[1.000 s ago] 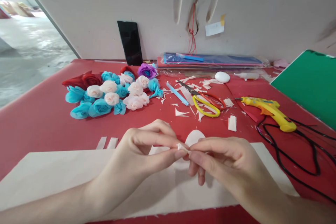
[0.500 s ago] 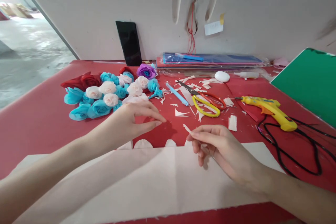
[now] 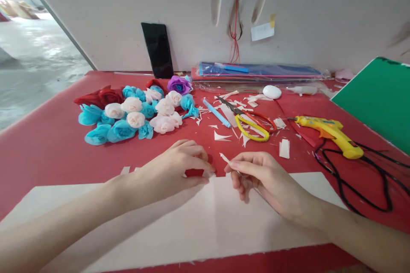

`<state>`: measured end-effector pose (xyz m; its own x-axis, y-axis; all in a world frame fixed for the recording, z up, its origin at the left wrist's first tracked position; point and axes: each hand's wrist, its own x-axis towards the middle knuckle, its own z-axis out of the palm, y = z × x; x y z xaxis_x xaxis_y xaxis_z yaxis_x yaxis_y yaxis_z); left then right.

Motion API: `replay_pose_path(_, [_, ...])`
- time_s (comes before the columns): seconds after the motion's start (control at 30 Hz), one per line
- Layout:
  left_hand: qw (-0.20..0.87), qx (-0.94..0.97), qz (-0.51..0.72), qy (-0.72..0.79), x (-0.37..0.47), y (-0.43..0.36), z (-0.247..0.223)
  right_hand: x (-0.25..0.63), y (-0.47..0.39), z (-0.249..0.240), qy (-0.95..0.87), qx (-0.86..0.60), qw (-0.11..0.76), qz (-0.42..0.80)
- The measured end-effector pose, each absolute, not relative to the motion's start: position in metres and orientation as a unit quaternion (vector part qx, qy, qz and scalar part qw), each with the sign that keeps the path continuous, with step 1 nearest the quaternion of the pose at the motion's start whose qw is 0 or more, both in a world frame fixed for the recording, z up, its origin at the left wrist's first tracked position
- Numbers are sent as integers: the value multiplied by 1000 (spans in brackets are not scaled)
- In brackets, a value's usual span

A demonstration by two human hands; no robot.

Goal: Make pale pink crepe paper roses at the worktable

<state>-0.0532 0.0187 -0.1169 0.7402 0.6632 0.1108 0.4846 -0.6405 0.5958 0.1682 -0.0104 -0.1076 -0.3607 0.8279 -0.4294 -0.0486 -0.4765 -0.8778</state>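
My right hand [image 3: 269,179] pinches a thin stick with a strip of pale paper at its tip [image 3: 225,158], tilted up to the left. My left hand [image 3: 179,164] is closed at the fingertips on a small whitish paper petal [image 3: 209,174], at the far edge of a wide pale sheet [image 3: 179,226]. Other small pale pieces [image 3: 125,170] poke out along that edge, partly covered by my left forearm. Beyond my left hand lie several crepe paper flowers, among them a blue one [image 3: 121,131], a white one [image 3: 135,119] and a purple one [image 3: 179,85].
Scissors [image 3: 253,128] with yellow and red handles lie among paper scraps [image 3: 221,136], beside a light blue pen [image 3: 217,113]. A yellow glue gun [image 3: 333,134] and its black cord [image 3: 342,187] are at right. A phone [image 3: 157,51] leans on the back wall by plastic-wrapped sheets [image 3: 272,71].
My left hand has moved right and down from above the table to the petal and pinches it. My right hand keeps its hold on the stick, nearly still.
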Motion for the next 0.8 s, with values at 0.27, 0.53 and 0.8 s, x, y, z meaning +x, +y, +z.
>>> replay_pose_path(0.27, [302,860,168,375,-45,15,-106,168,-10,-109,-410,-468,314,717])
replay_pose_path(0.53, [309,813,197,453,-41,7,-110,169,-10,-107,-410,-465,309,721])
replay_pose_path(0.8, [270,816,240,451,-37,6,-119,169,-9,-107,-411,-463,314,719])
